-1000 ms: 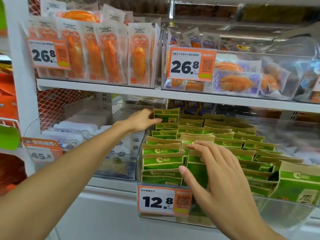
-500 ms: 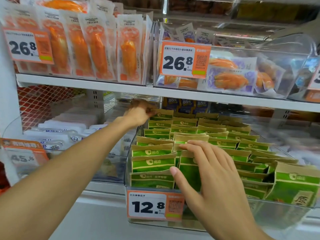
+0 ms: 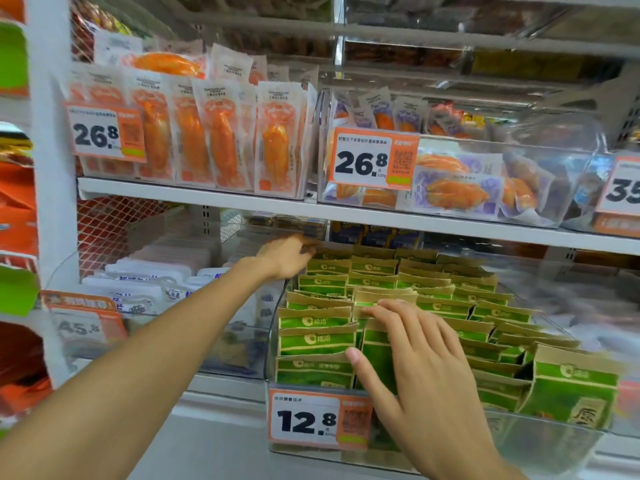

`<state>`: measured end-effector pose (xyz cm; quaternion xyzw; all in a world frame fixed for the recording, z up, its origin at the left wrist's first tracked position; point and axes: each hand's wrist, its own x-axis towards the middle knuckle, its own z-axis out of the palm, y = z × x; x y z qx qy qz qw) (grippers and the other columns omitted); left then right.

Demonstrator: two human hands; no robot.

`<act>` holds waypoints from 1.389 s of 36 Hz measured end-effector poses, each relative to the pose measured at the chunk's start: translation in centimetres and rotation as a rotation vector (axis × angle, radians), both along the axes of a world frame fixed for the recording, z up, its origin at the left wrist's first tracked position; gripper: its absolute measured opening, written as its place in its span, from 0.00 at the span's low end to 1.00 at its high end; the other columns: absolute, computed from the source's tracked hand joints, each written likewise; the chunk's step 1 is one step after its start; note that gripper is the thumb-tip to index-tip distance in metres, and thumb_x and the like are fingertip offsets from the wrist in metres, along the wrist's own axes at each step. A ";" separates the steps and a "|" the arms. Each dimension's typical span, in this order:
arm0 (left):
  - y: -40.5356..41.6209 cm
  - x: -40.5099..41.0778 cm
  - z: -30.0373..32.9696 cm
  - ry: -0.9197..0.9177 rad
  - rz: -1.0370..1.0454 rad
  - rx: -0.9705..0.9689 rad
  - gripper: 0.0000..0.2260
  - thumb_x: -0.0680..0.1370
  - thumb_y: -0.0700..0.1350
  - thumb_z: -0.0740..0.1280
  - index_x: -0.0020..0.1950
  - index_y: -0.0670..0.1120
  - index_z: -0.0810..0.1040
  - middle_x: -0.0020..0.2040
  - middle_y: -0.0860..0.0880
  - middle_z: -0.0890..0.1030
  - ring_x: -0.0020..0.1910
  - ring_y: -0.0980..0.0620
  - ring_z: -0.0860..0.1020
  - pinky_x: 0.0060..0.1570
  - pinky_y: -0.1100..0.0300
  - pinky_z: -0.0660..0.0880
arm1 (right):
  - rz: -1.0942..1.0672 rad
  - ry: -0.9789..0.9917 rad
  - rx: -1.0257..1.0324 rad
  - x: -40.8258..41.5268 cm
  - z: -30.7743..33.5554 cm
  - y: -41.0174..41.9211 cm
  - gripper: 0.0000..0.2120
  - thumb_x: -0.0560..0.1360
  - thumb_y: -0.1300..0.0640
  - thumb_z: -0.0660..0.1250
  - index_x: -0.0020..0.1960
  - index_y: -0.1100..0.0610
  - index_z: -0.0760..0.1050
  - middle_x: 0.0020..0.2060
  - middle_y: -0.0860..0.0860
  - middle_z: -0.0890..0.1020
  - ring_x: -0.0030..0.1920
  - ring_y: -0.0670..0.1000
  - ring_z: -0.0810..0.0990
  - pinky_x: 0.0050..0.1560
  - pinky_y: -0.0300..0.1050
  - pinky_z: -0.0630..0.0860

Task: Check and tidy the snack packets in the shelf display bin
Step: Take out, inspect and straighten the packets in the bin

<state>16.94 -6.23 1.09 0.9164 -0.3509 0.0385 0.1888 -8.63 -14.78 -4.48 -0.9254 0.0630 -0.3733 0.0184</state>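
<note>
Your snack packets [image 3: 317,341] stand in rows inside the clear display bin [image 3: 540,441] at lower centre of the frame, green faces forward with folded kraft-paper tops, behind the 12.8 price tag [image 3: 320,420]. Your right hand [image 3: 420,368] lies flat over the front middle stack, fingers straight and slightly spread, thumb angled out to the left against a packet face; it presses rather than pinches. Your left hand [image 3: 285,256] reaches to the back left corner of the bin, at centre of the frame just under the upper shelf edge [image 3: 450,225]; it is blurred, so you cannot tell whether its fingers curl round a packet or only touch it. These packets look light and soft-sided, likely crinkly film that yields under pressure, with the folded top the stiffest part. Take each by that top fold, or squeeze a row from both ends, rather than pushing on the faces, which would probably buckle. At lower right one packet [image 3: 571,393] leans out of line and seems the obvious one to straighten.
</note>
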 end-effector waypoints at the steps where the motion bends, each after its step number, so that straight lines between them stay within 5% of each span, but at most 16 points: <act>1: 0.6 -0.4 0.0 -0.011 0.002 -0.019 0.13 0.85 0.48 0.55 0.47 0.48 0.75 0.39 0.47 0.77 0.43 0.44 0.77 0.37 0.56 0.67 | -0.002 -0.005 -0.005 0.0 0.0 0.0 0.21 0.80 0.36 0.50 0.62 0.47 0.71 0.58 0.44 0.78 0.60 0.47 0.75 0.66 0.44 0.62; 3: 1.9 -1.6 0.1 0.004 -0.010 -0.029 0.12 0.85 0.48 0.55 0.46 0.49 0.75 0.44 0.44 0.80 0.49 0.42 0.78 0.42 0.54 0.71 | 0.004 -0.015 -0.012 -0.1 0.1 0.0 0.21 0.80 0.36 0.50 0.61 0.47 0.70 0.57 0.44 0.78 0.60 0.47 0.74 0.65 0.43 0.61; 5: 3.1 -2.9 0.1 0.011 -0.024 -0.053 0.15 0.85 0.48 0.55 0.64 0.45 0.76 0.63 0.42 0.78 0.63 0.42 0.75 0.59 0.49 0.72 | 0.024 -0.023 -0.007 0.0 0.2 -0.1 0.21 0.80 0.36 0.50 0.61 0.47 0.71 0.57 0.43 0.78 0.59 0.46 0.73 0.65 0.43 0.61; 7: 4.4 -5.2 0.3 -0.019 -0.038 -0.116 0.17 0.85 0.46 0.54 0.72 0.45 0.71 0.71 0.46 0.73 0.70 0.47 0.70 0.66 0.51 0.68 | 0.049 -0.022 0.015 -0.2 0.3 -0.1 0.21 0.79 0.35 0.51 0.61 0.47 0.72 0.57 0.43 0.78 0.60 0.45 0.72 0.65 0.42 0.61; 14: 9.4 -16.7 -0.6 -0.450 -0.118 -0.359 0.18 0.82 0.55 0.53 0.65 0.55 0.77 0.60 0.61 0.78 0.58 0.66 0.71 0.58 0.64 0.70 | 0.098 -0.009 0.082 -0.6 0.7 -0.2 0.24 0.77 0.34 0.54 0.64 0.46 0.72 0.59 0.42 0.77 0.61 0.44 0.72 0.66 0.40 0.62; 20: 9.7 -19.1 -3.3 -0.694 -0.167 0.008 0.24 0.79 0.55 0.54 0.70 0.47 0.75 0.67 0.51 0.77 0.65 0.54 0.76 0.65 0.53 0.67 | 0.134 -0.001 0.108 -1.1 1.3 -0.7 0.31 0.73 0.31 0.58 0.69 0.50 0.69 0.64 0.45 0.75 0.65 0.45 0.69 0.68 0.41 0.58; 25: 8.7 -17.5 -3.7 -0.631 -0.090 0.185 0.27 0.78 0.56 0.51 0.71 0.44 0.72 0.69 0.46 0.75 0.67 0.50 0.74 0.65 0.50 0.66 | 0.073 -0.036 0.099 -1.9 1.0 -2.4 0.29 0.71 0.38 0.70 0.67 0.49 0.71 0.63 0.48 0.76 0.62 0.49 0.74 0.62 0.47 0.72; 29: 7.6 -15.9 -2.8 -0.521 -0.129 0.246 0.34 0.76 0.63 0.35 0.79 0.49 0.43 0.79 0.51 0.47 0.78 0.55 0.47 0.71 0.54 0.37 | 0.045 -0.028 0.044 -2.3 0.7 -2.9 0.22 0.70 0.42 0.73 0.61 0.48 0.75 0.56 0.48 0.78 0.48 0.48 0.79 0.44 0.41 0.74; 31: 6.9 -14.8 -2.5 -0.512 -0.125 0.255 0.31 0.81 0.63 0.40 0.79 0.50 0.40 0.80 0.53 0.43 0.79 0.55 0.43 0.71 0.58 0.33 | 0.058 -0.054 0.051 -2.2 0.6 -3.1 0.18 0.71 0.44 0.73 0.58 0.48 0.76 0.52 0.47 0.79 0.43 0.45 0.76 0.40 0.39 0.72; 38: 5.2 -13.2 -0.7 -0.297 -0.141 0.289 0.32 0.82 0.61 0.53 0.81 0.49 0.44 0.81 0.52 0.45 0.79 0.54 0.46 0.76 0.55 0.44 | 0.084 -0.108 0.039 -2.2 0.4 -3.3 0.13 0.73 0.47 0.71 0.55 0.49 0.77 0.50 0.48 0.79 0.41 0.42 0.71 0.39 0.31 0.63; 44: 5.6 -14.2 -1.8 -0.335 -0.144 0.225 0.37 0.80 0.65 0.53 0.80 0.48 0.42 0.81 0.51 0.44 0.79 0.53 0.44 0.76 0.55 0.43 | 0.097 -0.139 0.021 -2.5 -0.1 -3.3 0.13 0.72 0.54 0.73 0.56 0.50 0.76 0.60 0.51 0.77 0.56 0.51 0.76 0.53 0.43 0.71; 50: 6.0 -15.1 -2.9 -0.456 -0.191 -0.013 0.31 0.81 0.63 0.54 0.80 0.51 0.52 0.79 0.53 0.57 0.78 0.56 0.54 0.72 0.62 0.37 | 0.109 -0.205 -0.029 -2.0 0.3 -3.6 0.08 0.74 0.60 0.72 0.51 0.52 0.78 0.45 0.46 0.80 0.48 0.47 0.72 0.52 0.40 0.65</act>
